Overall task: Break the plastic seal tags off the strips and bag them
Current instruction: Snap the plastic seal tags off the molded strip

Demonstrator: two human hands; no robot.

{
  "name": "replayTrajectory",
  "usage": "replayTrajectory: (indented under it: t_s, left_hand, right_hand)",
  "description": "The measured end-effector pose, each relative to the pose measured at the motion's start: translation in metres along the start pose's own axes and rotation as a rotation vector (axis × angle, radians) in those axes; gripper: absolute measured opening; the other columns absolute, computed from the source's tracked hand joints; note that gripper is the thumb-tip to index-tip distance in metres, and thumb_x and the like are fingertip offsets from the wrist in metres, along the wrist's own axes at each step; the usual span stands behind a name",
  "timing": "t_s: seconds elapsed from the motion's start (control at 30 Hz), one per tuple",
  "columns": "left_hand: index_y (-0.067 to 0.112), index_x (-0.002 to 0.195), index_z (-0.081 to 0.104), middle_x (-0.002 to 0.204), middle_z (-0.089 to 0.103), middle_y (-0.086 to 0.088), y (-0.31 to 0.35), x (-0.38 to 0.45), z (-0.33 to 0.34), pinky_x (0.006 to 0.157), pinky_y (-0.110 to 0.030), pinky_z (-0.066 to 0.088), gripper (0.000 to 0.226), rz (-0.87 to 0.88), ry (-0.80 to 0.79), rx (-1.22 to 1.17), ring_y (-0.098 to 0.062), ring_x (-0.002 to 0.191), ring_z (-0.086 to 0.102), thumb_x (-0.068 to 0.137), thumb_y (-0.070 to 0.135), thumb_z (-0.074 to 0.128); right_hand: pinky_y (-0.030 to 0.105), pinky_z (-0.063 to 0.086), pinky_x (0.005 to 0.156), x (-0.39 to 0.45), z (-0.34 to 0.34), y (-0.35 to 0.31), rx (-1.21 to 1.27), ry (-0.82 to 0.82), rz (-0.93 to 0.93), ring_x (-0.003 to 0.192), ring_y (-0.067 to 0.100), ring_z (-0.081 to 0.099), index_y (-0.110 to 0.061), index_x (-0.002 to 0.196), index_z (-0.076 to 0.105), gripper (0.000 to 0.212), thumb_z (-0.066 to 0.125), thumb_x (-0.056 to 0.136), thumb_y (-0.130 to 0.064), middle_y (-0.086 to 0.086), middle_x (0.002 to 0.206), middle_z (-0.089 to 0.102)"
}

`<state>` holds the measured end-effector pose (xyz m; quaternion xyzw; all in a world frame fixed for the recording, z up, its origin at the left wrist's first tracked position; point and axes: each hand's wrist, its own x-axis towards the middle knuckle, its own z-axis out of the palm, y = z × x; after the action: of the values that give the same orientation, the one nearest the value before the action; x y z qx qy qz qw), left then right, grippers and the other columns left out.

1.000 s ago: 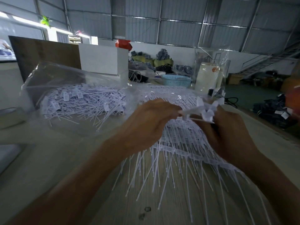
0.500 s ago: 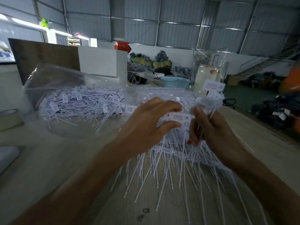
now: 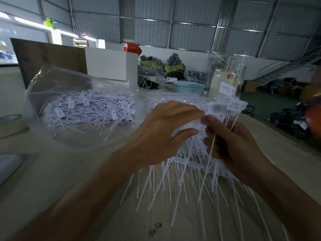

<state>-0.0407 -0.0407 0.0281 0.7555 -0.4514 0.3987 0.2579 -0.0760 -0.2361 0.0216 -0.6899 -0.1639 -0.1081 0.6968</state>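
Head camera shows both hands raised over the pale wooden desk (image 3: 52,171), meeting at the centre right of the frame. The left hand (image 3: 161,133) pinches with thumb and fingertips the end of a white plastic strip of joined seal tags (image 3: 192,122), so its grip is closed on that strip. The right hand (image 3: 232,141) is curled round a small bunch of loose white seal tags (image 3: 231,101), whose flat heads stand up above the fist and whose thin tails hang down through it.

Compared with one second ago, the bunch in the right hand stands more upright and its heads are easier to tell apart, and the left hand has changed from a closed pull to a fresh pinch on the strip. I judge that one tag was just broken off and the next one is being taken.

Under the hands lies the heap of unbroken white strips (image 3: 182,171), at lower centre. The clear plastic bag of finished tags (image 3: 83,110) lies open at the left of the frame, well apart from the hands. The bunch is not yet bagged, and much work remains.
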Motion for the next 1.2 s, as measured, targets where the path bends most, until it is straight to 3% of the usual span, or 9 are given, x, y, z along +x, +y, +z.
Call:
replayTrajectory:
  t_s: [0.07,0.17,0.33,0.47,0.63,0.83,0.93,1.07,1.2]
  left_hand:
    - [0.010,0.129,0.062,0.123,0.067,-0.003,-0.003,-0.001,-0.002,0.101,-0.028,0.031,0.041,-0.026,-0.017,0.100,-0.016,0.116,0.052,0.090,0.020,0.069]
    - [0.001,0.115,0.068,0.107,0.071,-0.012,-0.005,0.000,-0.004,0.086,-0.039,0.043,0.024,0.038,0.000,0.183,-0.030,0.095,0.063,0.093,0.007,0.063]
    - [0.004,0.111,0.070,0.105,0.072,-0.008,-0.011,-0.004,-0.004,0.083,-0.023,0.047,0.024,-0.003,-0.121,0.002,-0.018,0.092,0.062,0.095,-0.005,0.055]
    - [0.002,0.113,0.071,0.104,0.073,-0.010,-0.022,-0.006,-0.006,0.080,-0.040,0.054,0.021,-0.062,0.068,-0.033,-0.023,0.092,0.066,0.093,0.005,0.063]
    - [0.012,0.111,0.072,0.101,0.071,-0.002,-0.003,0.000,0.002,0.084,-0.025,0.044,0.025,-0.018,0.065,-0.009,-0.015,0.094,0.059,0.089,0.022,0.071]
    - [0.009,0.107,0.073,0.097,0.071,-0.004,0.005,0.001,0.003,0.074,-0.037,0.053,0.028,-0.089,0.076,-0.066,-0.018,0.088,0.063,0.081,0.017,0.080]
    - [0.009,0.112,0.073,0.104,0.072,-0.002,0.006,0.003,0.003,0.084,-0.033,0.052,0.032,0.011,0.045,-0.029,-0.019,0.098,0.062,0.081,0.013,0.080]
    - [0.015,0.134,0.059,0.129,0.062,0.001,-0.001,-0.001,-0.005,0.103,-0.015,0.035,0.048,-0.054,-0.051,-0.046,-0.011,0.120,0.050,0.089,0.026,0.072]
    - [0.008,0.130,0.062,0.127,0.064,-0.007,-0.006,-0.002,-0.005,0.098,-0.038,0.043,0.039,-0.004,-0.033,0.149,-0.022,0.117,0.055,0.093,0.020,0.067]
  right_hand:
    - [0.031,0.017,0.049,-0.002,0.000,-0.004,0.081,-0.047,0.069,0.060,0.027,0.013,0.004,0.087,0.058,0.052,0.077,0.077,-0.044,0.017,0.076,0.013]
    - [0.027,0.020,0.045,-0.004,0.003,-0.007,0.048,-0.121,0.052,0.050,0.018,0.018,0.009,0.076,0.045,0.053,0.069,0.084,-0.038,0.013,0.067,0.016]
    - [0.006,0.030,0.039,-0.003,-0.014,-0.013,-0.967,0.186,-0.505,0.043,-0.001,0.051,-0.016,0.071,0.051,0.033,0.049,0.100,-0.032,-0.017,0.046,0.035]
    - [0.016,0.031,0.039,0.001,-0.042,-0.022,-0.716,0.358,-0.457,0.039,0.016,0.042,-0.022,0.069,0.052,0.040,0.043,0.099,-0.047,0.005,0.046,0.037]
    - [0.029,0.059,0.061,0.000,-0.012,-0.001,-0.361,-0.006,-0.153,0.067,0.023,0.069,0.002,0.092,0.061,0.046,0.038,0.102,-0.037,0.011,0.076,0.070]
    - [0.025,0.032,0.044,-0.001,0.007,0.009,-0.119,-0.151,-0.038,0.044,0.017,0.034,-0.019,0.075,0.064,0.055,0.043,0.095,-0.066,0.010,0.058,0.046]
    - [0.022,0.029,0.042,-0.003,0.012,0.010,-0.163,-0.150,-0.084,0.041,0.013,0.033,-0.017,0.068,0.056,0.045,0.060,0.093,-0.054,0.006,0.053,0.043]
    - [0.024,0.026,0.043,-0.002,0.006,0.005,-0.020,-0.065,0.016,0.042,0.015,0.030,-0.012,0.073,0.055,0.038,0.057,0.094,-0.043,0.003,0.053,0.042]
    - [0.022,0.026,0.040,-0.002,0.007,0.003,0.195,-0.140,0.095,0.045,0.014,0.025,-0.016,0.069,0.048,0.037,0.049,0.100,-0.036,0.002,0.055,0.036]
